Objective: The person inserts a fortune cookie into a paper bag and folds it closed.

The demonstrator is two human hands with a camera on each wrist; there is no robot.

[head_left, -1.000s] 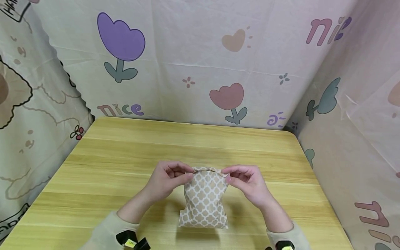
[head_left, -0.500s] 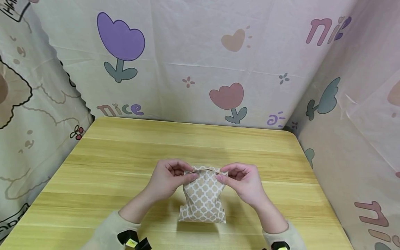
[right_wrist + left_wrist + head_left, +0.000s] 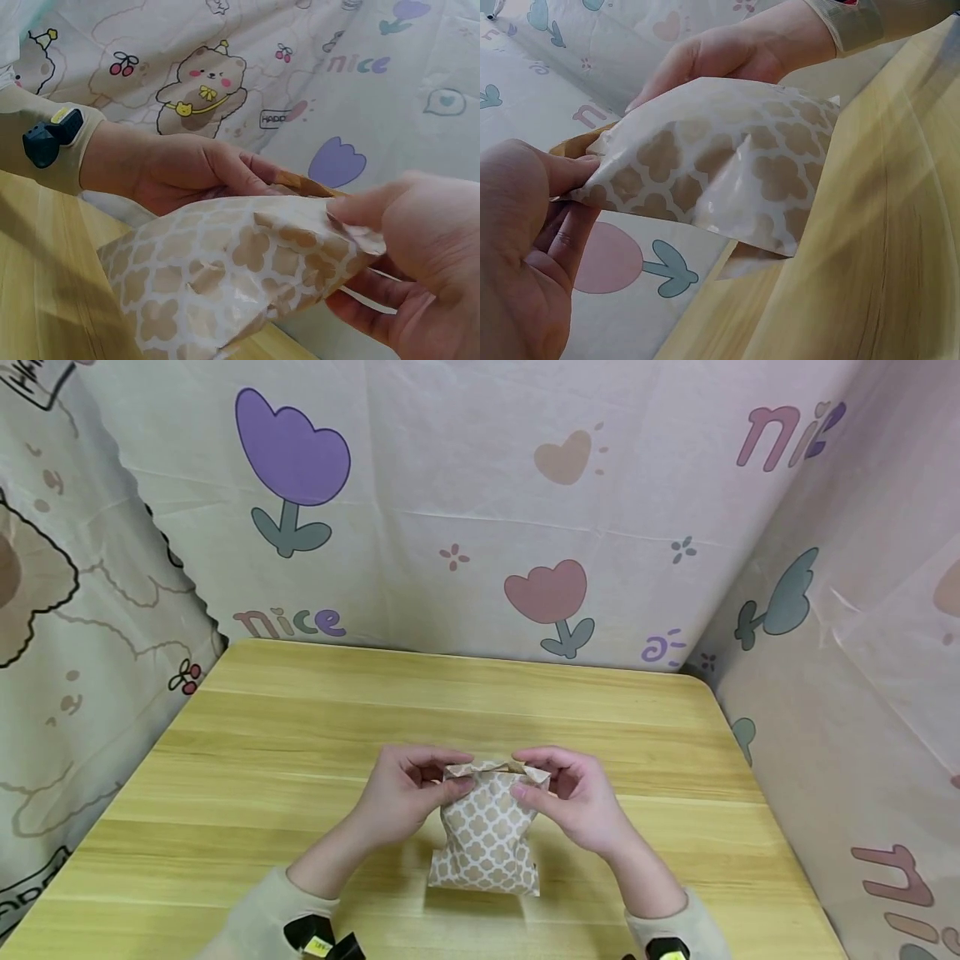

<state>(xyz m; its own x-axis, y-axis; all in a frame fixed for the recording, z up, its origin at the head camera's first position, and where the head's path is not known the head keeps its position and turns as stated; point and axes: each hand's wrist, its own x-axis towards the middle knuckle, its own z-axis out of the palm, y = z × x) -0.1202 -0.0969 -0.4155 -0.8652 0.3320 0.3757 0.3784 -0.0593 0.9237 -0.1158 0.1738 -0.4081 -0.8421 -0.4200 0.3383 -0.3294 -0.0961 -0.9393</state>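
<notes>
A paper bag with a tan and white quatrefoil pattern stands upright on the table, its top edge partly folded over. My left hand pinches the bag's upper left corner between thumb and fingers. At the upper right corner my right hand does the same, thumb on the front and fingers behind. Seen from the left wrist, the bag bulges in the middle, and its plain brown inside shows at the mouth. In the right wrist view the bag's front is creased near the right thumb. Whatever the bag contains is hidden.
The wood-grain table extends behind and to both sides of the bag. A printed cloth with flowers and lettering hangs along the back and sides. Each sleeve carries a small black device at the wrist.
The right hand has shifted slightly left, its thumb moving inward over the bag's front. The left thumb has also slid inward. The folded top edge now lies further forward and gapes at the right.
</notes>
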